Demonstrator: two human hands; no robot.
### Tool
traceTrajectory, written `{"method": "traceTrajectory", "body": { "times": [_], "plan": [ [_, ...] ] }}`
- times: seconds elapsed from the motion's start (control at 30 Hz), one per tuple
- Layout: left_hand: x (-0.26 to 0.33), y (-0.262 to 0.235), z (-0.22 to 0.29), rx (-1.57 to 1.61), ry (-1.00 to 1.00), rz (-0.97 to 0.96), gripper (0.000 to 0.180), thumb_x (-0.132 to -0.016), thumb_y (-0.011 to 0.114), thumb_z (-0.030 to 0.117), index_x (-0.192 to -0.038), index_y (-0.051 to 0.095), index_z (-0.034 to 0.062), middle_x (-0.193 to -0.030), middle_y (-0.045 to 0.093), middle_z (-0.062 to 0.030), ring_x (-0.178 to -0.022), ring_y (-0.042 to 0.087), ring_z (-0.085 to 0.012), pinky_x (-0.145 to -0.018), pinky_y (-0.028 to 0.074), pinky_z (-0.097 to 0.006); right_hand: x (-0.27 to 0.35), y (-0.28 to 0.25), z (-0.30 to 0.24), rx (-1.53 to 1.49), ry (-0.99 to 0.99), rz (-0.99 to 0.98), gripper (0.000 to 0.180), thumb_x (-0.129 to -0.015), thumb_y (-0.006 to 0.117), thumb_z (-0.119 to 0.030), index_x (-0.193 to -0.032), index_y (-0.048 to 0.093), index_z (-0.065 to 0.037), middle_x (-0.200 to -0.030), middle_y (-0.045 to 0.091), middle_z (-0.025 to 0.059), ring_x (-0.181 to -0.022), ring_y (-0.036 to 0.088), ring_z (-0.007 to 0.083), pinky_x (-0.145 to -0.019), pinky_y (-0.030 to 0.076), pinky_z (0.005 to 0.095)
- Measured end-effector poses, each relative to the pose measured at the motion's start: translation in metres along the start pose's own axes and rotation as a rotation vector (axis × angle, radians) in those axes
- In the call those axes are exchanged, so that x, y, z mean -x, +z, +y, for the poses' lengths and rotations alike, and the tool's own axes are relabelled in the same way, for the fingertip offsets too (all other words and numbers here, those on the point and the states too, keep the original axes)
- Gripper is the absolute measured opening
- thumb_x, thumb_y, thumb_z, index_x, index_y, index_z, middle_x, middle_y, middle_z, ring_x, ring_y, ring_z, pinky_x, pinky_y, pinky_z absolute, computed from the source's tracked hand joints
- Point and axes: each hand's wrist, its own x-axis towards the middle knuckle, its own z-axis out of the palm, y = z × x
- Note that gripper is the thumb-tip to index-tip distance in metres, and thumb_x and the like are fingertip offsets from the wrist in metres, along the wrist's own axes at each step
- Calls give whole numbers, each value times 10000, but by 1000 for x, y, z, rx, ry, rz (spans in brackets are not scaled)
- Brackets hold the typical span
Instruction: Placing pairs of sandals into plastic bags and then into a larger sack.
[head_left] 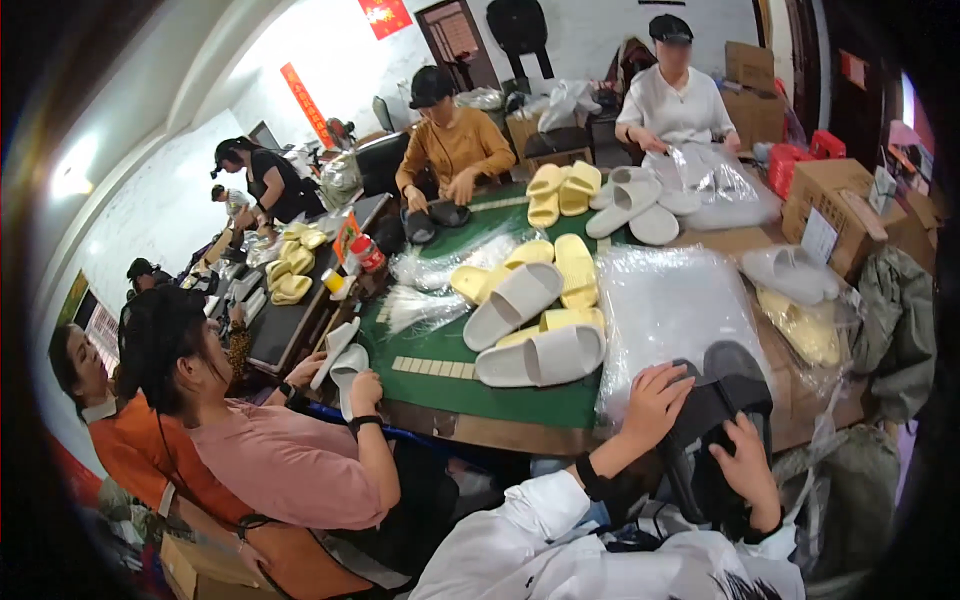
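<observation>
A pair of black slippers lies side by side in front of me, over the table's near edge. My left hand rests against the left slipper's broad strap, fingers stretched out. On the right slipper, my right hand has its bent fingers and thumb along the side and footbed, holding it; its palm side is hidden. Beneath the slippers' toe ends spreads a stack of clear plastic bags.
Grey slippers and yellow slippers lie on the green table mat. Beside them are thin white strips. Bagged slippers and a cardboard box are at right. Co-workers sit left and across; one in pink holds grey slippers.
</observation>
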Motion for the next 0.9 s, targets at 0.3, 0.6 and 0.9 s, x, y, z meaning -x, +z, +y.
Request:
{"method": "traceTrajectory", "body": {
  "times": [0.3, 0.6, 0.9],
  "plan": [
    [17, 10, 27, 117, 46, -219, 178, -796, 609, 117, -967, 653, 98, -1192, 556, -61, -1224, 417, -288, -1056, 215, -515, -6, 28, 19, 212, -141, 305, 428, -802, 595, -52, -1193, 463, 61, -1298, 388, 294, -1182, 360, 458, -999, 300, 457],
    [18, -6, 49, 324, 201, -309, 194, -785, 610, 92, -977, 640, 104, -1199, 542, -71, -1225, 403, -299, -1061, 165, -561, -39, 45, 49, 204, -263, 408, 496, -815, 577, -122, -1259, 412, 27, -1376, 302, 275, -1241, 298, 465, -1020, 257, 504],
    [25, -12, 40, 146, -104, -70, 507, -764, 632, 113, -1255, 507, 132, -1425, 233, -235, -1326, 232, -382, -1075, 146, -495, -86, 53, 29, 407, -383, 752, 405, -806, 605, -158, -1152, 520, 34, -1233, 458, 285, -1122, 417, 454, -967, 337, 489]
  ]
}}
